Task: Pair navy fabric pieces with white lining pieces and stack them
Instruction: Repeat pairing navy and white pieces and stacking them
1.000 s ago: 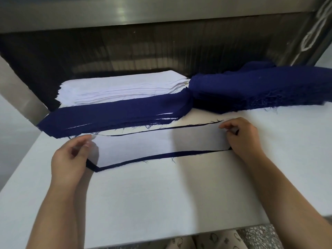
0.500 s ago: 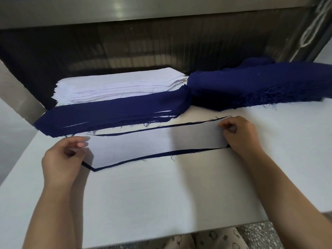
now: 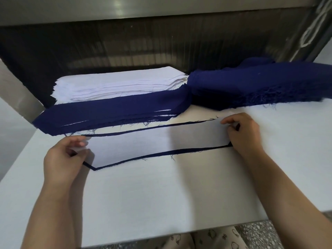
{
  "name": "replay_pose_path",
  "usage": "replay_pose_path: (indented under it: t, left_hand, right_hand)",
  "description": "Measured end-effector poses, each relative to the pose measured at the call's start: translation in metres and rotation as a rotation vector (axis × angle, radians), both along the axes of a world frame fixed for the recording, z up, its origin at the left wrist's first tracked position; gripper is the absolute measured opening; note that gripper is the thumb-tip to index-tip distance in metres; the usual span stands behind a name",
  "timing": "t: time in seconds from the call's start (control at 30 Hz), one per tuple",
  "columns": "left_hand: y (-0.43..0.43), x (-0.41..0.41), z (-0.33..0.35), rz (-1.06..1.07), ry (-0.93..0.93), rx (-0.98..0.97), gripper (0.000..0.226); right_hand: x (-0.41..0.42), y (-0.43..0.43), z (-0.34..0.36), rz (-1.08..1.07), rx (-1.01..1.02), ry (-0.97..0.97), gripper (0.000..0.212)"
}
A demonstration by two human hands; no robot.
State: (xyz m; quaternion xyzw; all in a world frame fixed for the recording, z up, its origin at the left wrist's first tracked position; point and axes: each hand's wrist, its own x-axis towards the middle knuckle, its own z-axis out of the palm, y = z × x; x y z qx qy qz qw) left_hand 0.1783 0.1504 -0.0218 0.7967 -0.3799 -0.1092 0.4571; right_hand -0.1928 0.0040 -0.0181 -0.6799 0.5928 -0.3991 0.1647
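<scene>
A white lining piece [image 3: 152,142] lies on a navy fabric piece [image 3: 188,151], whose edge shows as a thin dark border around it, in the middle of the white table [image 3: 161,203]. My left hand [image 3: 64,159] pinches the pair's left end between thumb and fingers. At the right end my right hand [image 3: 242,133] grips both layers. Behind the pair lies a stack of navy pieces with white slivers between them [image 3: 111,112]. A stack of white lining pieces [image 3: 116,83] sits further back. A heap of navy fabric [image 3: 260,83] lies at the right.
A dark recess under a metal shelf [image 3: 161,8] closes off the back. A slanted metal post [image 3: 16,90] stands at the left. The table's front edge runs just above patterned trousers [image 3: 206,239] and speckled floor.
The left hand has slid slightly left and curled, from flat fingers on the pair's end to a pinch. The right hand has barely moved. The pair stays flat on the table.
</scene>
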Motion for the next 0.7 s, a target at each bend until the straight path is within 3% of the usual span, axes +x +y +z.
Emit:
replay_pose_path:
  t: [0.23, 0.53, 0.7]
  left_hand:
    - [-0.0016, -0.0023, 0.0025, -0.010, -0.050, 0.032, 0.036]
    - [-0.0021, -0.0032, 0.0043, -0.020, -0.011, 0.020, 0.037]
    - [-0.0026, -0.0046, 0.0030, -0.008, -0.064, 0.037, 0.027]
  right_hand:
    - [-0.0022, -0.0044, -0.0045, 0.007, 0.058, 0.104, 0.036]
    - [-0.0006, -0.0017, -0.0027, -0.023, -0.012, 0.094, 0.041]
    - [0.0005, 0.0000, -0.0008, -0.006, 0.042, 0.141, 0.047]
